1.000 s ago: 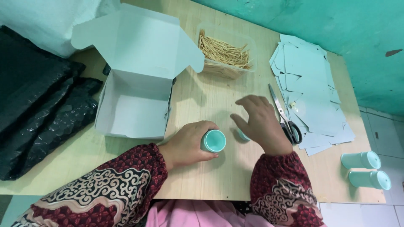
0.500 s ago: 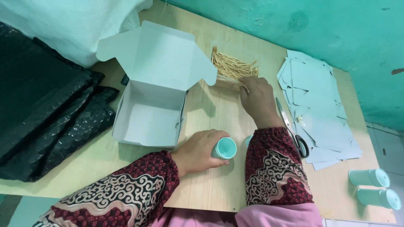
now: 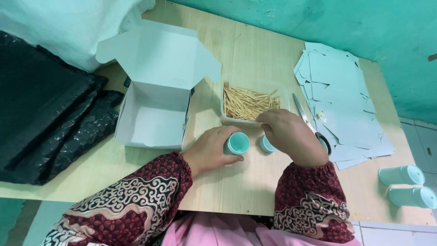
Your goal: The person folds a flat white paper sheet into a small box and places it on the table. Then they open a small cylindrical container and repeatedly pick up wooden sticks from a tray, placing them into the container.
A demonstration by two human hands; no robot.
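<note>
The fingers of the right hand (image 3: 291, 136) are bunched at the near rim of the clear plastic tub (image 3: 227, 116), tips pinched together over the heap of thin wooden sticks (image 3: 248, 102); from where I stand I can't quite tell whether a stick is already caught between them. The left hand (image 3: 211, 150) is curled round a small teal container (image 3: 236, 143), gripping it on the wooden table (image 3: 241, 54) with its open mouth tipped up toward the person. Just beside it, between the two hands, lies a teal cap (image 3: 266, 145), half hidden under the right knuckles.

Done well, I'd say this pinch wants to be light and taken from the near edge of the heap, with the container kept steady and its mouth turned toward the tub.

Further out: scissors (image 3: 314, 127) lie just right of the tub, touching a spread of pale blue paper cut-outs (image 3: 339, 91). An open white cardboard box (image 3: 152, 118) sits to the left, black plastic bags (image 3: 50, 118) beyond it. Two more teal containers (image 3: 407, 184) lie on their sides at the table's right end.
</note>
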